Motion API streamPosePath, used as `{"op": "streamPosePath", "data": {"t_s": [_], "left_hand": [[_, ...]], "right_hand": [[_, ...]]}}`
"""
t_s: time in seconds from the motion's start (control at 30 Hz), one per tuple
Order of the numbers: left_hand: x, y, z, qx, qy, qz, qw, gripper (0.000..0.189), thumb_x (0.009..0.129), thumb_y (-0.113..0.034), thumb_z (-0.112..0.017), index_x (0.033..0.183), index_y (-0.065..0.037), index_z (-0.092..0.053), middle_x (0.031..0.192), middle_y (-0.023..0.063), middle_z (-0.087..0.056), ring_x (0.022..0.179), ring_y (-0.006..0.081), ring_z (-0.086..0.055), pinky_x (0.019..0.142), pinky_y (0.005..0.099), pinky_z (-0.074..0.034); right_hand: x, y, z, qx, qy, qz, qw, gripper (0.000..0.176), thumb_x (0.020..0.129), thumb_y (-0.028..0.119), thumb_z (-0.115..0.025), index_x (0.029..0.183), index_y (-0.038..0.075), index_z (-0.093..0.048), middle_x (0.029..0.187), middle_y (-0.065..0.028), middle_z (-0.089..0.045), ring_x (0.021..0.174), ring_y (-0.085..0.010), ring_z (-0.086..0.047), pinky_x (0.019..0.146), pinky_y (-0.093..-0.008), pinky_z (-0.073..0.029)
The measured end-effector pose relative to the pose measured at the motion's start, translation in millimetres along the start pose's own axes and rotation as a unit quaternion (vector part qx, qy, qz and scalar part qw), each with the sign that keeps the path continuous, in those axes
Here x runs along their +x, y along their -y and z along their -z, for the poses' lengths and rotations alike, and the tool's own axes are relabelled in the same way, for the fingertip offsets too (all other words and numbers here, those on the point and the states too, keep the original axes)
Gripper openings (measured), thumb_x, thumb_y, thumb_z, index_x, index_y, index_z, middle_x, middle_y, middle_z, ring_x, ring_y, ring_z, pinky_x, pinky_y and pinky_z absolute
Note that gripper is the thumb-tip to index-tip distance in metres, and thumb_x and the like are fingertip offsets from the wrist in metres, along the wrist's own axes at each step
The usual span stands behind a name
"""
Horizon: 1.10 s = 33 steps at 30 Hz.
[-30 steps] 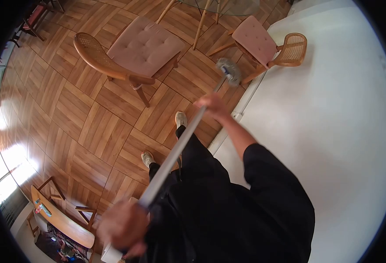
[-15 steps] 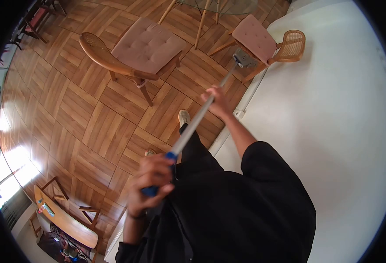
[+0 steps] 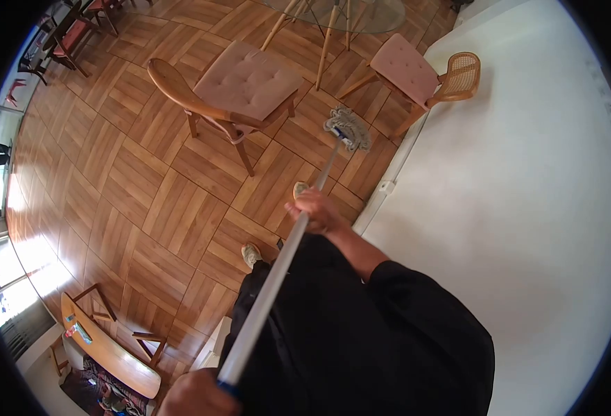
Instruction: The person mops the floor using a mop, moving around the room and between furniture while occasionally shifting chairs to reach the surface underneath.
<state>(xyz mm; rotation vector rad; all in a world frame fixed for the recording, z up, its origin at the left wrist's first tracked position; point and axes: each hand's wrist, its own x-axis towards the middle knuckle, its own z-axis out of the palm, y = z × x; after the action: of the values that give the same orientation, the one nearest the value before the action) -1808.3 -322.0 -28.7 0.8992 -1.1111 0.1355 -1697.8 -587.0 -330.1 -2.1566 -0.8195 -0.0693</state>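
A mop [image 3: 267,295] with a long pale pole runs diagonally from the bottom of the view to the floor. My left hand [image 3: 198,394] is closed around its blue grip end, partly cut off by the lower edge. Farther along the pole, my right hand [image 3: 314,211] wraps round it. The grey string mop head [image 3: 350,130] lies on the wooden floor [image 3: 146,197], between the two pink-cushioned chairs.
One chair [image 3: 248,82] stands ahead, another chair [image 3: 406,68] by the white wall [image 3: 520,208]. A glass table [image 3: 371,15] is beyond them. A wall socket [image 3: 386,187] sits low. A wooden table [image 3: 115,353] is at lower left.
The mop head has come out from beneath the right chair, back toward me. Both hands have moved down and left with the pole, and my feet have shifted.
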Motion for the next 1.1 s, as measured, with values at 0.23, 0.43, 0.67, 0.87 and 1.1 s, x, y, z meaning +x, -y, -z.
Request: {"op": "streamPosePath", "data": {"t_s": [0.23, 0.43, 0.67, 0.87, 1.1], "left_hand": [[-6.1, 190.8, 6.0, 0.217, -0.030, 0.222, 0.950, 0.019, 0.081, -0.004, -0.075, 0.079, -0.005, -0.056, 0.084, 0.0100, -0.060, 0.088, 0.0316, -0.064, 0.081, 0.0432, -0.050], [-45.4, 331.0, -24.7, 0.235, -0.016, 0.251, 0.939, 0.017, 0.082, -0.006, -0.077, 0.089, -0.006, -0.062, 0.098, 0.0081, -0.064, 0.100, 0.0276, -0.065, 0.103, 0.0482, -0.046], [-40.7, 170.4, 8.9, 0.213, -0.089, 0.286, 0.930, 0.018, 0.080, -0.010, -0.080, 0.082, -0.007, -0.062, 0.088, 0.0082, -0.065, 0.096, 0.0285, -0.066, 0.099, 0.0515, -0.047], [-81.0, -44.8, 3.1, 0.362, -0.252, 0.062, 0.895, 0.034, 0.076, -0.006, -0.079, 0.065, -0.011, -0.048, 0.053, 0.0010, -0.054, 0.046, 0.0154, -0.053, 0.048, 0.0302, -0.045], [-42.3, -163.7, -43.0, 0.069, -0.057, -0.022, 0.996, 0.038, 0.089, -0.017, -0.070, 0.061, -0.015, -0.044, 0.051, -0.0042, -0.044, 0.043, 0.0088, -0.047, 0.042, 0.0256, -0.033]], "right_hand": [[16.8, -220.0, 109.1, -0.263, 0.056, -0.152, 0.951, 0.025, 0.088, 0.034, -0.067, 0.075, 0.012, -0.063, 0.087, -0.0079, -0.064, 0.095, -0.0259, -0.060, 0.080, -0.0464, -0.044], [11.6, -284.7, 155.2, -0.408, 0.196, -0.432, 0.780, 0.057, 0.087, 0.053, -0.066, 0.133, 0.021, -0.055, 0.148, -0.0135, -0.043, 0.138, -0.0315, -0.040, 0.107, -0.0465, -0.037], [3.5, -192.2, 103.0, -0.199, 0.124, -0.327, 0.915, 0.054, 0.090, 0.046, -0.067, 0.135, 0.021, -0.052, 0.156, -0.0155, -0.034, 0.147, -0.0285, -0.029, 0.114, -0.0517, -0.033], [-10.2, -51.5, -18.3, -0.091, -0.005, -0.173, 0.981, 0.035, 0.085, 0.037, -0.076, 0.106, 0.012, -0.062, 0.114, -0.0109, -0.061, 0.110, -0.0310, -0.061, 0.090, -0.0427, -0.051], [-54.2, -5.9, -132.9, -0.125, 0.022, -0.179, 0.976, 0.035, 0.096, 0.040, -0.060, 0.083, 0.008, -0.060, 0.087, -0.0108, -0.061, 0.086, -0.0318, -0.063, 0.071, -0.0452, -0.049]]}}
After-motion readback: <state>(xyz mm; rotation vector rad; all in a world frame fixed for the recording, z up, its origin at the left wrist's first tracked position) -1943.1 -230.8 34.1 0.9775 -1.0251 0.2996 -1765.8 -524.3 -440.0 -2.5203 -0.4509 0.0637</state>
